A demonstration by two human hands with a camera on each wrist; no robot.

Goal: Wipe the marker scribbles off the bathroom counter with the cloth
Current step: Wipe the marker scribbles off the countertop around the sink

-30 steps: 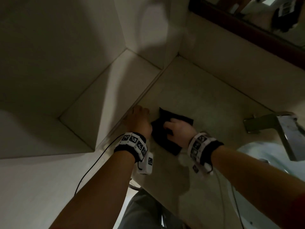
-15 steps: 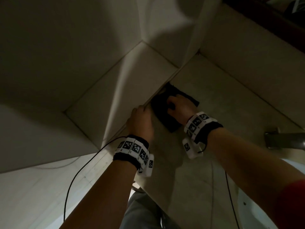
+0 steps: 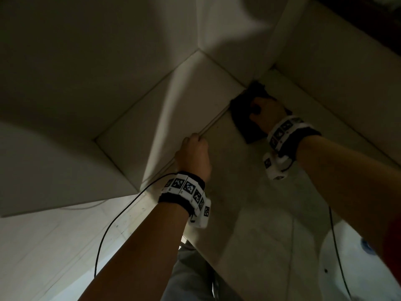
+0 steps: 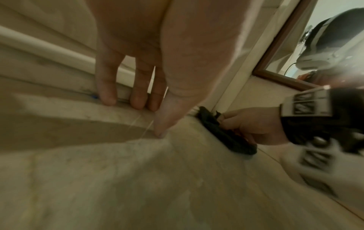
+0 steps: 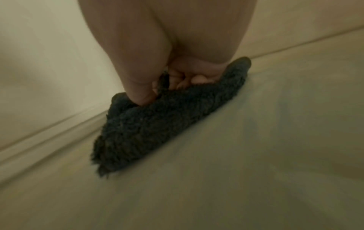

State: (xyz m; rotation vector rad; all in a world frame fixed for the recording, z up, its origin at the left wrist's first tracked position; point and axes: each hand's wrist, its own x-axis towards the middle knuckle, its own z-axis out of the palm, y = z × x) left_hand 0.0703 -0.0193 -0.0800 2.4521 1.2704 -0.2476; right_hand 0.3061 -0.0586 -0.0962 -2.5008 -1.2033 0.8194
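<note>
A dark fluffy cloth (image 3: 245,114) (image 5: 157,124) (image 4: 222,132) lies flat on the pale stone counter (image 3: 256,203), pushed into the far corner where the ledge meets the back wall. My right hand (image 3: 263,114) (image 5: 167,84) grips the cloth from above, thumb and curled fingers pinching its folds. My left hand (image 3: 193,155) (image 4: 138,102) rests with straight fingers on the counter's left edge against the raised ledge, holding nothing. A tiny blue mark (image 4: 95,97) shows beside the left fingertips. No other scribbles are visible in the dim light.
A white raised ledge (image 3: 173,101) runs along the counter's left side. The white basin rim (image 3: 347,268) sits at the lower right. A wood-framed mirror (image 4: 285,59) hangs above the back wall. A black cable (image 3: 112,224) trails from my left wrist.
My right hand has slid the cloth away from me along the ledge into the far corner. The left hand has stayed at the counter's edge.
</note>
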